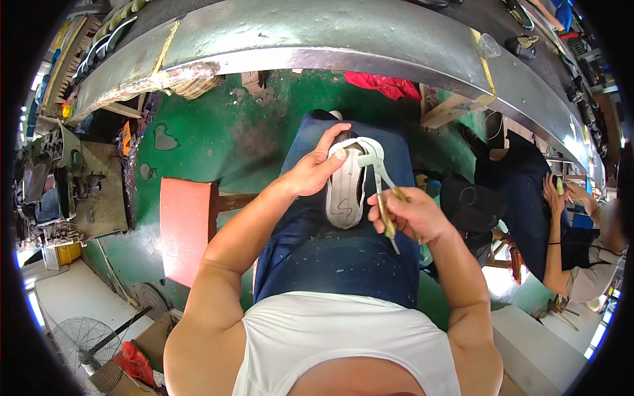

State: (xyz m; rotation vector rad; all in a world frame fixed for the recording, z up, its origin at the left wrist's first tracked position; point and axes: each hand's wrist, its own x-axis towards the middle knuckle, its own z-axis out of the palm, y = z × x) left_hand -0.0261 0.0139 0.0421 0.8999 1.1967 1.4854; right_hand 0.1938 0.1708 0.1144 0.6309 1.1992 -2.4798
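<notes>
- Shoe lies bottom up on the lap; brace it.
- Left hand pinches its far end; keep this grip firm, thumb clear.
- Right hand grasps the pliers by the handles; best pull steadily.

An off-white, elongated shoe, flat underside up and bearing a dark handwritten mark, lay lengthwise over dark blue trousers. Silver metal pincers with yellowish-brown handles stood at its far right edge, handles slanting nearer.
</notes>
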